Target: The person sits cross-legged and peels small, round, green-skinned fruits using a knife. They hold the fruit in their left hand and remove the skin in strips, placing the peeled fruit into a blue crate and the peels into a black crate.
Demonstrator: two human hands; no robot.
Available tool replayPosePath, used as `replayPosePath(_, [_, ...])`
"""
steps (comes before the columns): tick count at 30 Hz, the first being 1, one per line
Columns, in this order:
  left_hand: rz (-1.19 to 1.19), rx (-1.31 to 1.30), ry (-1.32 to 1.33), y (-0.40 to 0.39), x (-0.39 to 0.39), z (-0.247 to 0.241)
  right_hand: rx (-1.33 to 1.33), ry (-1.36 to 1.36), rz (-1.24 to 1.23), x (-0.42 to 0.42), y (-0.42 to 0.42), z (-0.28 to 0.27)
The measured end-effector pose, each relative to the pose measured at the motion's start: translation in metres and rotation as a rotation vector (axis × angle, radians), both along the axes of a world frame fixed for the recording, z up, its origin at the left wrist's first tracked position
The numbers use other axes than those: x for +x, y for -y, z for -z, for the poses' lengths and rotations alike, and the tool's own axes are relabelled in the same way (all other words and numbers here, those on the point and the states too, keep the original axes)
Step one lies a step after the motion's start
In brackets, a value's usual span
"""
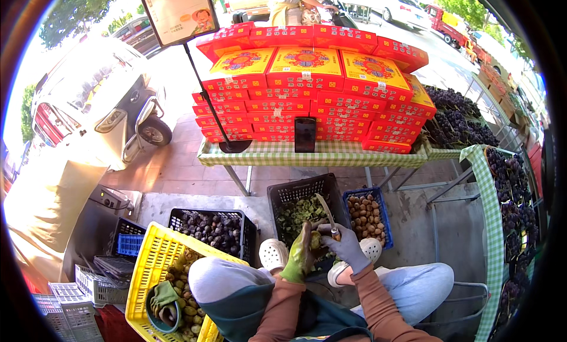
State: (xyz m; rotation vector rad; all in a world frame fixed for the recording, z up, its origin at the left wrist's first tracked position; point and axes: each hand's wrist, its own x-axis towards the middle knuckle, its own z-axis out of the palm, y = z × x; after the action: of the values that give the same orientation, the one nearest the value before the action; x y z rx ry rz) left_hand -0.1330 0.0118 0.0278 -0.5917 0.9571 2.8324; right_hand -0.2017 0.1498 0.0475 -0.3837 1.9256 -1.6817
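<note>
My left hand (pixel 300 255), in a stained green work glove, grips a green-husked walnut (pixel 315 239). In a grey glove, my right hand (pixel 347 247) holds a curved-blade knife (pixel 327 208) by its wooden handle, the blade pointing up and away. Both hands meet close together over the near end of a black plastic crate (pixel 332 182), which holds cut green husks (pixel 297 216). To its right, a blue basket (pixel 389 229) contains brown shelled walnuts (pixel 365 212). At my left leg, a tilted yellow crate (pixel 144 262) carries green and brown unhusked walnuts (pixel 188 297).
A teal bowl (pixel 150 315) with spare gloves (pixel 164 297) sits in the yellow crate. Another black crate (pixel 249 235) holds dark round produce (pixel 212 231). Ahead, a checked-cloth table (pixel 270 156) bears stacked red gift boxes (pixel 305 83) and a phone (pixel 305 135). Grapes (pixel 514 209) line the right.
</note>
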Motion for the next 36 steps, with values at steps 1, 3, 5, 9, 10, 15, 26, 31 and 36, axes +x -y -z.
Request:
replayPosePath(1, [-0.013,-0.035,-0.004,0.000,-0.005,-0.001,0.015,-0.166,0.010,-0.004,0.000,0.000])
replayPosePath(3, [-0.057,-0.091,0.020,0.000,-0.008,-0.002,0.059,-0.468,0.002,-0.009,0.001,-0.001])
replayPosePath(5, [-0.140,-0.080,0.054,0.002,-0.007,0.018,0.222,-0.692,0.078,-0.009,0.002,0.003])
replayPosePath(9, [-0.254,-0.174,-0.121,0.002,-0.015,-0.013,0.264,-0.435,-0.053,-0.014,-0.026,-0.003])
replayPosePath(10, [-0.252,-0.202,-0.172,0.004,-0.011,-0.009,0.281,-0.382,-0.117,-0.013,-0.026,-0.016])
replayPosePath(15, [-0.206,-0.427,-0.229,0.002,-0.013,-0.031,0.280,-0.510,-0.317,-0.018,-0.037,-0.028])
replayPosePath(26, [-0.117,-0.525,-0.351,0.013,-0.012,-0.012,0.559,-0.671,-0.405,-0.012,-0.042,-0.029])
replayPosePath(31, [-0.255,-0.425,-0.293,0.011,-0.013,-0.008,0.285,-0.523,-0.198,0.006,-0.013,0.022])
replayPosePath(36, [-0.321,-0.450,-0.214,0.006,-0.010,-0.014,0.124,-0.277,0.050,0.030,0.017,0.031])
